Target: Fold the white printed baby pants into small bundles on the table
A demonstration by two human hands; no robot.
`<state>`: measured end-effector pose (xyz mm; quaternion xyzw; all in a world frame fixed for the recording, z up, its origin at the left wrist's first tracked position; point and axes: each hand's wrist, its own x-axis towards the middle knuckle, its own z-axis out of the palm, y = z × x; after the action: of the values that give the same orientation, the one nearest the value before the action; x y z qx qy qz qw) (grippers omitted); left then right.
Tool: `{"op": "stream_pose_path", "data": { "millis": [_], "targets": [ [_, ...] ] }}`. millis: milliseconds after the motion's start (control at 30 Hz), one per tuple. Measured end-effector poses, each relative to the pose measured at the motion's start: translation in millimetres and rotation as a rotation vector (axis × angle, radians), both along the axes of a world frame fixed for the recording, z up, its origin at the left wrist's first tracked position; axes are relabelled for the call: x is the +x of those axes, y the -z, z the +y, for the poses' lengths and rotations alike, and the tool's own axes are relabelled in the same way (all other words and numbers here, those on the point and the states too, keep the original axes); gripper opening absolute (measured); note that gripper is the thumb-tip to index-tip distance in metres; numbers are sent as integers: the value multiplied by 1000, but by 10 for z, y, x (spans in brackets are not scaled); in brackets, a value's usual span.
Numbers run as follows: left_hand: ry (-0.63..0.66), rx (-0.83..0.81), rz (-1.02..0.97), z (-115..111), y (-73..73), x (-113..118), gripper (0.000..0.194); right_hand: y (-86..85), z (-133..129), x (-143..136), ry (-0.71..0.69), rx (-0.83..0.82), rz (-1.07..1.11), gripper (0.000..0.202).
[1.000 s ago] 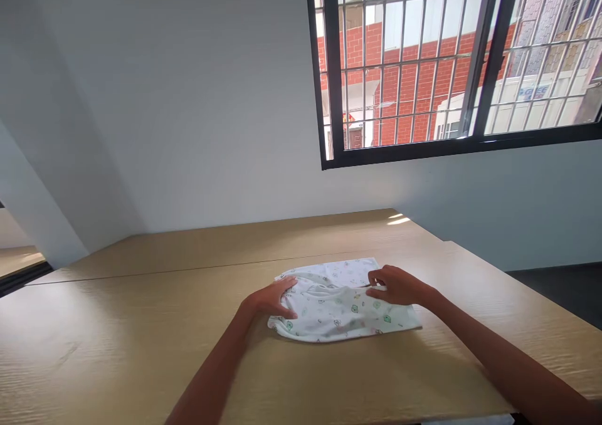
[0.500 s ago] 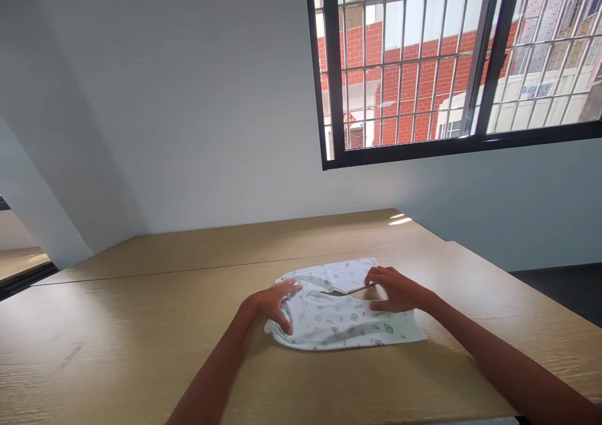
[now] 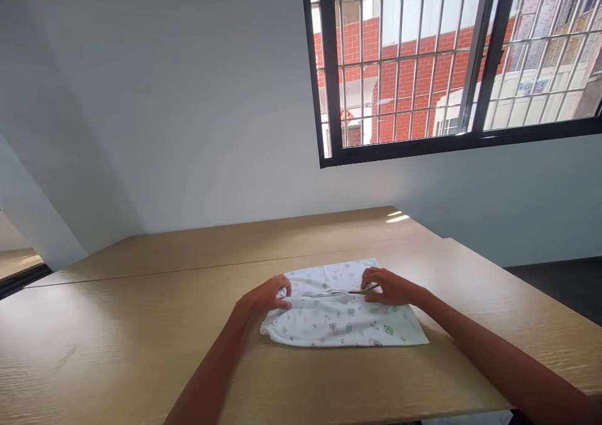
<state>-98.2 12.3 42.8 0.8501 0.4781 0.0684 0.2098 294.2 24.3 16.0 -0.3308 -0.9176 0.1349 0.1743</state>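
Note:
White printed cloth pants (image 3: 329,325) lie flat on the wooden table, both legs pointing right with a narrow gap between them. At the waist end, on the left, my left hand (image 3: 269,293) has its fingers curled round a bunched bit of the white cloth. My right hand (image 3: 386,287) pinches the inner edges of the legs on the right, near the gap between them. The small printed figures are green, pink and grey.
The light wooden table (image 3: 141,337) has a seam across its back part. Behind it stands a pale wall (image 3: 211,111) with a barred, black-framed window (image 3: 404,149) at the upper right.
My left hand has closed from spread fingers onto the cloth at the waist. My right hand's fingers have drawn together, and the gap between the legs has narrowed.

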Motion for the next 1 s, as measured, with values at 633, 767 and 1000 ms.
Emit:
{"op": "stream_pose_path", "data": {
  "millis": [633, 767, 1000],
  "targets": [
    [-60, -224, -623, -183, -320, 32, 39, -411, -56, 69, 143, -248, 492, 35],
    [-130, -27, -333, -101, -147, 49, 30, -259, 68, 193, 327, 100, 208, 23],
    [-66, 220, -174, -100, -45, 204, 13, -49, 160, 194, 315, 232, 63, 13]
  ]
}}
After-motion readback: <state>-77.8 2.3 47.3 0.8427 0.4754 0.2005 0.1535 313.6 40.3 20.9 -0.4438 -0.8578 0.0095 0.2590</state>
